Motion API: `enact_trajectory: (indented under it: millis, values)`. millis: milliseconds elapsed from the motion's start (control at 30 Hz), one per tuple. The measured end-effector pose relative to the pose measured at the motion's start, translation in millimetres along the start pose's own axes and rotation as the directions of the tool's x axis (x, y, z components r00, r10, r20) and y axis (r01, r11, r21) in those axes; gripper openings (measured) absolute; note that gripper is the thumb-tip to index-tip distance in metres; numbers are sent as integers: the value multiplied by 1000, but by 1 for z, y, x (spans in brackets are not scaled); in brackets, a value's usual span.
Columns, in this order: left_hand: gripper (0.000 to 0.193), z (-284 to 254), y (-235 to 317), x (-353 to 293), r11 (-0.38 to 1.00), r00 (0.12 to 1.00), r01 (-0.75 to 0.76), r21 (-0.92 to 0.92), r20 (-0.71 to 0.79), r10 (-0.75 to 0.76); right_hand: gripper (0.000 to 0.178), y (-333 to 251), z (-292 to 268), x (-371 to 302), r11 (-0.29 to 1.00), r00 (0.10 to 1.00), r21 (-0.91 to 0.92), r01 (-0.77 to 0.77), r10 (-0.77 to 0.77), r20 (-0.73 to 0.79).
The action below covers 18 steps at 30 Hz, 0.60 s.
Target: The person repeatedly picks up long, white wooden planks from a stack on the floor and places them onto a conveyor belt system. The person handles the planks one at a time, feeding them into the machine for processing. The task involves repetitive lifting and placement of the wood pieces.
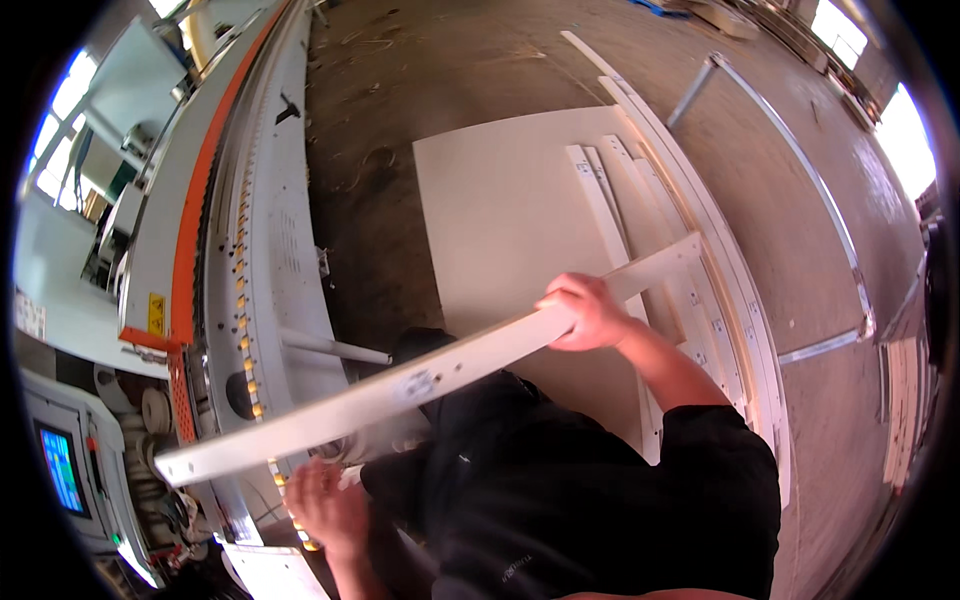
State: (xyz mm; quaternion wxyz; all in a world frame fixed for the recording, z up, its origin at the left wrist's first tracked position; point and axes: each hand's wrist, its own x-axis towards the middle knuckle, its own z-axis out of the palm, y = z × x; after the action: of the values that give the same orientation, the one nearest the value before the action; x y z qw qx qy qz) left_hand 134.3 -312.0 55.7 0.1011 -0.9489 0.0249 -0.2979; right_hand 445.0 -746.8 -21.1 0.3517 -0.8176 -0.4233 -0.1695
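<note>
A long, narrow pale board slants across in front of me, with a printed label and a few small holes on its face. My right hand is closed around it, nearer its right end. Just below the board's left part, my left hand is slightly blurred, its fingers raised and apart, with nothing seen in them. The board's left end lies over the edge-banding machine's roller track. Its right end is above the pile of similar strips.
Under the strips lies a large pale panel. The long white and orange machine runs along my left, with a short support bar sticking out. A control screen stands at lower left. A metal frame stands on the right.
</note>
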Motion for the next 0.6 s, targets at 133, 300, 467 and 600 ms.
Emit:
enact_trajectory:
  millis: [133, 300, 467, 600]
  values:
    - [50, 0, 60, 25, 994, 985, -6, -109, 171, 25, 55, -58, 55, 51, 962, 969, 160, 223, -237, 74]
    - [56, 14, 53, -6, 989, 979, 81, -122, 196, -55, 55, -122, 120, 87, 867, 903, 344, 361, -417, 102]
    - [39, -19, 12, -43, 955, 950, 282, -88, 165, -265, 76, -168, 158, 119, 866, 872, 292, 407, -463, 158]
    - [58, -43, -36, -119, 845, 838, 535, -7, 132, -529, 65, -177, 175, 125, 862, 891, 315, 397, -444, 92]
